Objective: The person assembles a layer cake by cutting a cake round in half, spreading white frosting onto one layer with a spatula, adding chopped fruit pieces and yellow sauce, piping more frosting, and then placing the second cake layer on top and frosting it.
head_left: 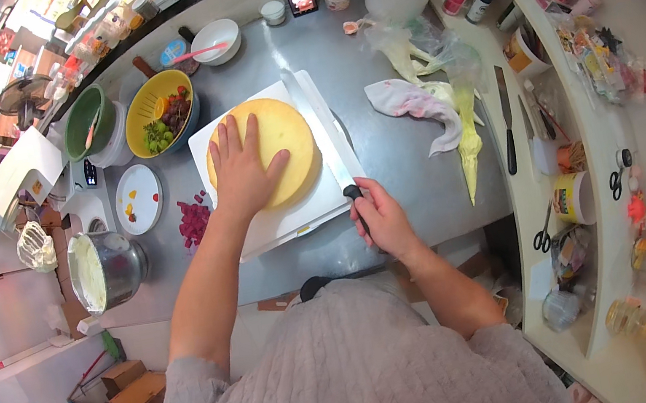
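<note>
L hand [243, 166] spread flat on round yellow sponge cake [292, 137], atop white rectangular board [265, 235]; R hand [384, 217], apart, clamped on black-handled long steel knife [317, 130] beside cake. Prob. pre-slice steadying; next needs level blade.

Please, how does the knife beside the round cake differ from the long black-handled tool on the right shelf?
The knife is held in the right grip, while the tool lies untouched on the shelf. The knife's blade looks pale and bright; the tool's blade looks dark. The knife appears longer than the tool in this view. Both have narrow blades and black handles pointing toward the picture's bottom.
</note>
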The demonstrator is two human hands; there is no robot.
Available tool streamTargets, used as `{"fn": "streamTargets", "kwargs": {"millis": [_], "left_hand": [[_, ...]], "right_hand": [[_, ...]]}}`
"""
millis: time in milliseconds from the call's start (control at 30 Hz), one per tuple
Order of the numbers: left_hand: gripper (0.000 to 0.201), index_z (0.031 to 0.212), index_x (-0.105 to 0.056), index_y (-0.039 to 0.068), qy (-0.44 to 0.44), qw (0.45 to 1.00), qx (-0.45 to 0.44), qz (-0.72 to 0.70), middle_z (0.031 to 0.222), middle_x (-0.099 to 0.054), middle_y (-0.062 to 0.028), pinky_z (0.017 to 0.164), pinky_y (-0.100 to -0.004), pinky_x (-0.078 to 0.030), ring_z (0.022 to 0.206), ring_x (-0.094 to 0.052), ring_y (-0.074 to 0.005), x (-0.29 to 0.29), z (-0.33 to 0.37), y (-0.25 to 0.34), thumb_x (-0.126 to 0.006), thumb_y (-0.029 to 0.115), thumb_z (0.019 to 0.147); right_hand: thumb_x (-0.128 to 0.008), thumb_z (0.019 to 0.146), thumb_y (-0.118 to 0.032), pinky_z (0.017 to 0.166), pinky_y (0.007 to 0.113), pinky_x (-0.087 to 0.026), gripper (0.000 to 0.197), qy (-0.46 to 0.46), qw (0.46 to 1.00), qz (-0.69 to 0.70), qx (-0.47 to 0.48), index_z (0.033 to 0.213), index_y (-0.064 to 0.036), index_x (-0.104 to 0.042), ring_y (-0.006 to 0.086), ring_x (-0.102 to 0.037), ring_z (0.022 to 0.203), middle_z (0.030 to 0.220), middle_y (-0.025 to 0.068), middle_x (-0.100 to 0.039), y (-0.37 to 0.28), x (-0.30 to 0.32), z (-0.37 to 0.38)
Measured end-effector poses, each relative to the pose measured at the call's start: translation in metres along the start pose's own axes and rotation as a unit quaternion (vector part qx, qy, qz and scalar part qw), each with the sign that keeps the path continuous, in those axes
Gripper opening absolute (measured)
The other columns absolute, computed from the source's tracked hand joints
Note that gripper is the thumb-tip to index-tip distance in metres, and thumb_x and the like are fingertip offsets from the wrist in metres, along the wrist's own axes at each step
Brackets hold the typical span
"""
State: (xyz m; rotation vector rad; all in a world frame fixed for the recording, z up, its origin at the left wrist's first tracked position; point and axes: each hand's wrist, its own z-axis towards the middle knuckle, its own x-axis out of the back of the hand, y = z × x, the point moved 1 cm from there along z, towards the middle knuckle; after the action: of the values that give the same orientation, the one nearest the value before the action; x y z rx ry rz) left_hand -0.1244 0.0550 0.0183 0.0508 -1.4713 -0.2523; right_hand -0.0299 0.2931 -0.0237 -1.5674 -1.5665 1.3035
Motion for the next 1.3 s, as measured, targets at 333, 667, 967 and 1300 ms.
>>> {"fn": "streamTargets", "kwargs": {"millis": [333, 667, 967, 1300], "left_hand": [[0.081, 0.148, -0.033, 0.004, 0.014, 1.0, -0.009, 0.004, 0.152, -0.022, -0.0307, 0.115, -0.0573, -0.012, 0.143, -0.018, -0.0472, -0.006, -0.004, -0.001, -0.058, 0.05, 0.087], [0.077, 0.15, -0.031, 0.008, 0.022, 1.0, 0.003, 0.004, 0.153, -0.021, -0.0294, 0.116, -0.0544, -0.013, 0.143, -0.019, -0.0467, -0.004, -0.006, 0.002, -0.056, 0.05, 0.09], [0.076, 0.15, -0.031, 0.008, 0.038, 0.999, -0.023, -0.011, 0.153, -0.023, -0.0287, 0.117, -0.0524, -0.013, 0.143, -0.018, -0.0458, -0.006, -0.006, -0.001, -0.055, 0.048, 0.09], [0.075, 0.147, -0.037, 0.008, 0.063, 0.997, -0.009, -0.038, 0.152, -0.026, -0.0274, 0.118, -0.0503, -0.012, 0.143, -0.02, -0.0429, -0.01, -0.01, -0.006, -0.054, 0.052, 0.088]], "right_hand": [[-0.043, 0.099, -0.012, 0.039, 0.024, -0.038, 0.041, -0.028, 0.997, -0.005, -0.067, 0.139, -0.0034, -0.037, 0.0094, -0.048, 0.048, 0.079, 0.0055, -0.055, -0.005, 0.019, -0.054], [-0.045, 0.097, -0.012, 0.038, 0.025, -0.038, 0.04, -0.069, 0.995, -0.023, -0.061, 0.136, -0.0018, -0.042, 0.0097, -0.045, 0.046, 0.077, 0.0053, -0.055, -0.01, 0.002, 0.001], [-0.044, 0.098, -0.012, 0.038, 0.024, -0.038, 0.038, -0.107, 0.991, -0.049, -0.055, 0.135, -0.0017, -0.042, 0.0099, -0.047, 0.047, 0.078, 0.0056, -0.056, -0.02, -0.019, 0.017], [-0.045, 0.098, -0.011, 0.037, 0.024, -0.038, 0.039, -0.133, 0.986, -0.059, -0.081, 0.136, -0.0022, -0.042, 0.0098, -0.048, 0.049, 0.079, 0.0058, -0.056, -0.015, -0.023, 0.003]]}}
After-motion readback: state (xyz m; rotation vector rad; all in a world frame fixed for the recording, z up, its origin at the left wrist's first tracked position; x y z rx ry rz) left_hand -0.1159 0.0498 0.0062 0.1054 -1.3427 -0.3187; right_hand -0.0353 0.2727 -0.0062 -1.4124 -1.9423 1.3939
